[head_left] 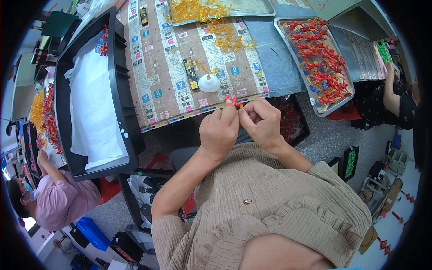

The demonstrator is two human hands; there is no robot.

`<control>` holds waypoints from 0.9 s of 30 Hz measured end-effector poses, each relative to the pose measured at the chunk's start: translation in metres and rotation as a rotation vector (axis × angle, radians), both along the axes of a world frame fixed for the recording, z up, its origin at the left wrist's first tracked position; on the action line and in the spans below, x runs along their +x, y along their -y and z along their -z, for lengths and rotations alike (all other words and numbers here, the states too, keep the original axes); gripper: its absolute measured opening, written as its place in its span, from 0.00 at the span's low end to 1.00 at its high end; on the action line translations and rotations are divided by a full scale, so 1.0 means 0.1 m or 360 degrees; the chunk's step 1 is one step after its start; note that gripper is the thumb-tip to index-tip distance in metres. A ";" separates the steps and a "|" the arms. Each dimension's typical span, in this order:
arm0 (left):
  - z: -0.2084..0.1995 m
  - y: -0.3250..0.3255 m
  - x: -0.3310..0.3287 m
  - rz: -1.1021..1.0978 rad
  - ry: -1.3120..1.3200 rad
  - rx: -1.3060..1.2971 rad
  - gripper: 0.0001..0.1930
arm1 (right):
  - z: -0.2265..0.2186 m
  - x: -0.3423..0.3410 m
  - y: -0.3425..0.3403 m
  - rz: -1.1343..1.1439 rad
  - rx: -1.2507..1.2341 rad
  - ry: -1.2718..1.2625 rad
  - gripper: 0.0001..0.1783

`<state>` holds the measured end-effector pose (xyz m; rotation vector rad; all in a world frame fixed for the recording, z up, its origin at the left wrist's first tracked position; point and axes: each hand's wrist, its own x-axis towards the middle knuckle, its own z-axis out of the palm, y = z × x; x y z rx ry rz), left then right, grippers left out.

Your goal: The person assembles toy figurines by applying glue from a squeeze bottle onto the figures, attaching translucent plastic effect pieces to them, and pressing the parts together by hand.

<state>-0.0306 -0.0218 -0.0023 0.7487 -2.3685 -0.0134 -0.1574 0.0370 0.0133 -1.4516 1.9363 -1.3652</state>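
Observation:
Close together in front of my body, just off the table's near edge, my left hand (pixel 220 128) and my right hand (pixel 261 120) are both closed in a pinch. Between their fingertips is a small glossy red ornament piece (pixel 232 100), with a bit of yellow showing at its right side; its exact shape is partly covered by the fingers. Beyond the hands a white cone-shaped holder (pixel 209 84) stands on the table, a curled yellow strip behind it. Left of it lies a small black tube with a gold label (pixel 191 74).
The paper-covered table (pixel 153 96) carries a metal tray (pixel 265 8) and loose yellow translucent strips (pixel 229 42). At right is a tray of red pieces (pixel 321 63); at left, a black bin lined with white sheet (pixel 94 103). People sit at both sides (pixel 63 195).

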 end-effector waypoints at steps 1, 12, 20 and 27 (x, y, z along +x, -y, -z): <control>0.01 0.00 0.00 0.0014 -0.0003 -0.0011 0.11 | 0.01 -0.01 0.00 0.0018 0.0017 0.0007 0.06; 0.07 0.02 -0.08 0.0054 -0.0053 -0.0073 0.06 | 0.12 0.02 -0.03 0.0170 -0.0051 -0.0003 0.05; 0.04 0.02 -0.08 0.0041 -0.0012 0.0021 0.03 | 0.18 -0.08 -0.01 0.0147 0.0063 0.0077 0.05; -0.05 0.06 0.00 0.0052 -0.0092 0.0220 0.12 | 0.05 -0.23 -0.01 -0.0213 0.0709 0.1207 0.14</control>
